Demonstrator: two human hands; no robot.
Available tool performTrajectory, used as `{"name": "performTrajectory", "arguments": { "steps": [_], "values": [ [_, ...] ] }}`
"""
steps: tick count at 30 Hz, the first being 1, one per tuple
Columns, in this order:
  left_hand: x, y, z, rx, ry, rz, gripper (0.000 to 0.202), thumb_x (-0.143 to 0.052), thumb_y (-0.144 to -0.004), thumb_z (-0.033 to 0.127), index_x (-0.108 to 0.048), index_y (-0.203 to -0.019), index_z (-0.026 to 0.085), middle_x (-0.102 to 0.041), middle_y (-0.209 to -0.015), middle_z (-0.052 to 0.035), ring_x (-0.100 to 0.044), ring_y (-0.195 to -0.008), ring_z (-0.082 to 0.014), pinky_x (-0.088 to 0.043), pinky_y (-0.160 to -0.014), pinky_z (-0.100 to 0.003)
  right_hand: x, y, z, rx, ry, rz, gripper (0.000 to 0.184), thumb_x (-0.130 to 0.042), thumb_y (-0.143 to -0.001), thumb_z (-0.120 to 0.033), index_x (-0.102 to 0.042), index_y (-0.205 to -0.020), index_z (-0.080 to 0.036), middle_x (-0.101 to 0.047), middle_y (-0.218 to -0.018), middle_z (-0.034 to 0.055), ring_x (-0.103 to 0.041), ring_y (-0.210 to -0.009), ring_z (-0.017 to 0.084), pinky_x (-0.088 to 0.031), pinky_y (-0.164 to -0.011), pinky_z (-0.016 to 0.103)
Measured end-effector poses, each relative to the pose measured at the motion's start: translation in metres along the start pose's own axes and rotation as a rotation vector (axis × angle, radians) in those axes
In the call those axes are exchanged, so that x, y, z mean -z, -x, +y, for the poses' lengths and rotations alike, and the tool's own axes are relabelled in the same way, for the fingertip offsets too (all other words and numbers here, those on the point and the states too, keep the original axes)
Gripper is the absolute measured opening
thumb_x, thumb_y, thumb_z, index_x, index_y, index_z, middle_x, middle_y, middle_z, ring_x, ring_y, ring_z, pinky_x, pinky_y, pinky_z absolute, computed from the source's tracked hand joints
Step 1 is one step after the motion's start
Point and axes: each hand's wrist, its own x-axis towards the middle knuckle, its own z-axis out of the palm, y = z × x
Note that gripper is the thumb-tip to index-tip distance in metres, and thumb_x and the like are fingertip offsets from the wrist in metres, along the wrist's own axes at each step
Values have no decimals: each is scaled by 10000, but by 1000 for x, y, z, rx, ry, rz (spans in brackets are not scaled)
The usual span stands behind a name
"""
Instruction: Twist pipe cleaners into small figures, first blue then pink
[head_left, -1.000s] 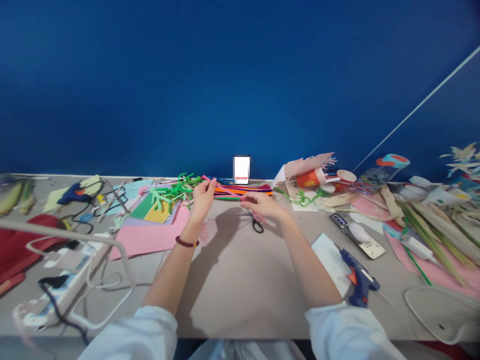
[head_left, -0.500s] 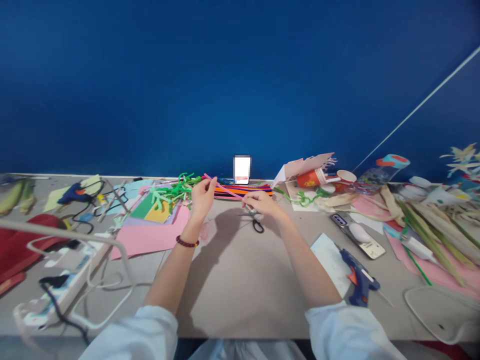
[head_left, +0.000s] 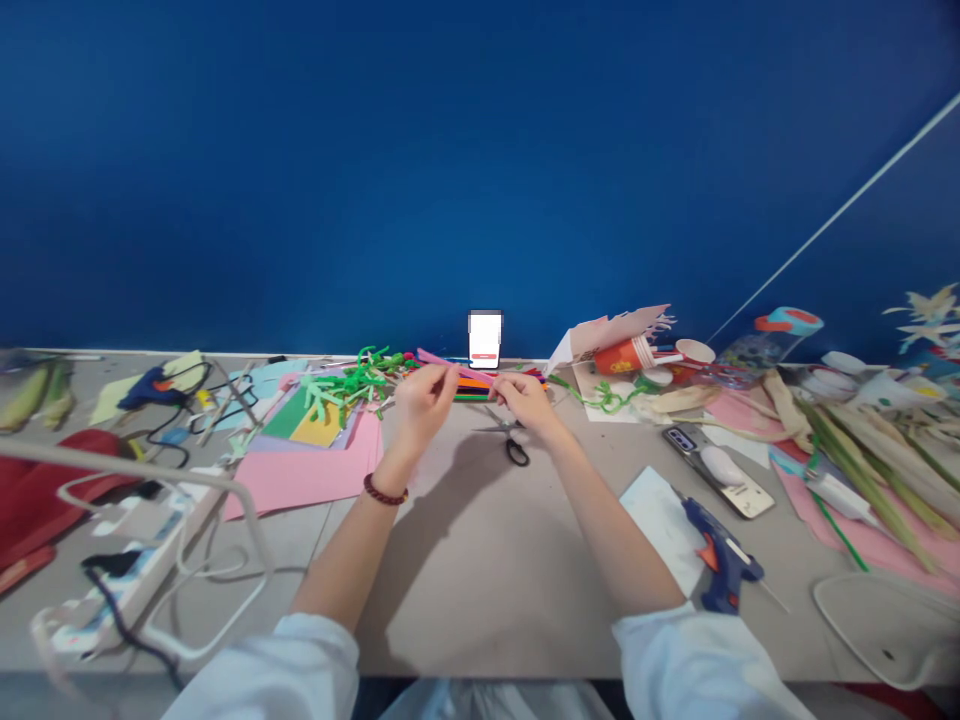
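Pink pipe cleaner [head_left: 442, 362], pinched closed by left-hand fingers [head_left: 439, 376] and right-hand fingers [head_left: 504, 384]; hard pinching could kink it.

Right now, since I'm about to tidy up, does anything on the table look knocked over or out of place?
The orange cup at the back right lies on its side with its mouth pointing sideways, so it looks knocked over.

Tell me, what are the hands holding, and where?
The left hand and right hand pinch a pink pipe cleaner: the right near one end, the left partway along, with the far end sticking out past it.
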Motion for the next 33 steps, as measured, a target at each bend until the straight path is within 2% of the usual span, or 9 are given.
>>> {"name": "performTrajectory", "arguments": {
  "steps": [4, 7, 11, 15, 19, 25, 27, 30, 33],
  "values": [
    [-21, 8, 10, 325, 379, -322, 366, -543, -805, 478, -614, -638, 160, -502, -512, 5, -420, -463, -99, -300, -462, -240, -3, 1, 0, 71, -51, -21, 233, -465, -754, -299, -566, -585, -173, -528, -563, -3, -468, -551, 122, -340, -535, 240],
    [-31, 10, 8, 502, 615, -290, 345, -621, -736, 481, -596, -621, 157, -494, -509, 18, -391, -444, -78, -281, -434, -223, -5, 1, 3, 86, -50, -59, 252, -480, -775, -318, -559, -587, -171, -540, -579, 3, -480, -565, 124, -346, -535, 239],
    [-33, 10, 3, 605, 772, -185, 281, -726, -635, 403, -609, -624, 148, -532, -561, 14, -391, -471, -61, -293, -453, -215, -8, 1, 5, 70, 6, -93, 258, -491, -803, -342, -586, -639, -167, -527, -581, -4, -463, -546, 114, -334, -514, 232],
    [-32, 10, 1, 642, 799, -141, 244, -742, -620, 362, -620, -635, 151, -512, -549, 26, -396, -475, -59, -291, -458, -217, -10, 1, 7, 57, 12, -88, 285, -505, -820, -424, -611, -751, -168, -527, -611, -7, -440, -537, 106, -324, -501, 229],
    [-32, 10, 1, 643, 778, -143, 223, -738, -620, 344, -623, -622, 153, -485, -517, 36, -381, -462, -58, -280, -456, -222, -11, 1, 9, 19, -40, -75, 295, -529, -797, -452, -597, -734, -172, -520, -624, -9, -413, -518, 91, -297, -475, 220],
    [-35, 12, 3, 591, 848, -170, 224, -730, -622, 340, -605, -601, 155, -530, -552, 24, -375, -465, -56, -288, -469, -227, -13, 1, 4, -298, -438, -131, 251, -596, -679, -417, -543, -650, -174, -462, -521, -34, -337, -423, 67, -195, -401, 209],
    [-36, 12, 5, 583, 866, -163, 227, -730, -620, 340, -599, -601, 156, -527, -551, 24, -380, -467, -58, -288, -468, -227, -13, 1, 2, -355, -514, -148, 231, -604, -647, -387, -518, -611, -176, -438, -484, -43, -316, -404, 65, -177, -391, 212],
    [-36, 13, 5, 598, 866, -159, 233, -722, -629, 342, -588, -588, 156, -516, -537, 25, -383, -462, -61, -284, -462, -230, -15, 1, 2, -327, -483, -117, 243, -601, -655, -404, -544, -617, -170, -455, -488, -38, -325, -402, 63, -173, -394, 211],
    [-34, 11, 2, 598, 823, -135, 261, -714, -648, 354, -565, -560, 158, -476, -506, 37, -372, -457, -60, -279, -463, -231, -15, 0, 5, -193, -334, -66, 252, -597, -690, -417, -592, -651, -168, -491, -523, -28, -363, -428, 66, -215, -414, 207]
  ]
}}
